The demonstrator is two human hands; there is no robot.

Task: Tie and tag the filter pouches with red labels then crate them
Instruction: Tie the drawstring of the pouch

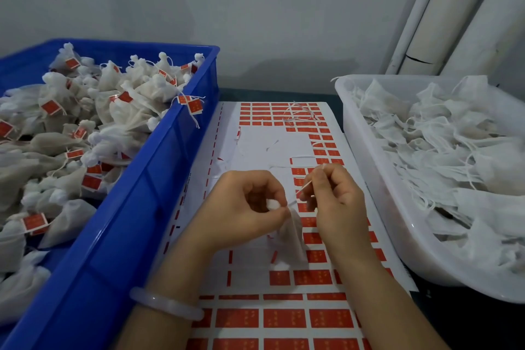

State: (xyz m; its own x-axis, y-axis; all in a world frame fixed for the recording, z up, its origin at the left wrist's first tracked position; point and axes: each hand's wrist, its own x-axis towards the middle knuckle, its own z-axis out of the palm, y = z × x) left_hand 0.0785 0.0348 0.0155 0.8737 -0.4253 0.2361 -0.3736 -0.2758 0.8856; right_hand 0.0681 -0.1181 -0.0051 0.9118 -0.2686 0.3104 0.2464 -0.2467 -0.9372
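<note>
Pinching the gathered neck of a pouch (289, 231), the left hand (244, 207) is closed on it, and the pouch body hangs below the fingers onto the sheet (255, 150). The right hand (335, 196), just beside it, is closed on the string (305, 186), which runs taut from the pouch neck up between its fingertips. A pale bangle (167, 304) circles the left wrist. Under both hands lies a white sheet of red labels (284, 318); many are peeled away just beyond the grip, leaving bare backing, and a loose string (301, 112) lies at its far end. Left of the hands stands a blue crate (136, 207) heaped with tagged pouches (85, 122). Right of them a white tub (397, 221) holds untagged pouches (443, 145). Behind is a plain grey wall (255, 8), with pale pipes (443, 23) leaning in the far right corner.
</note>
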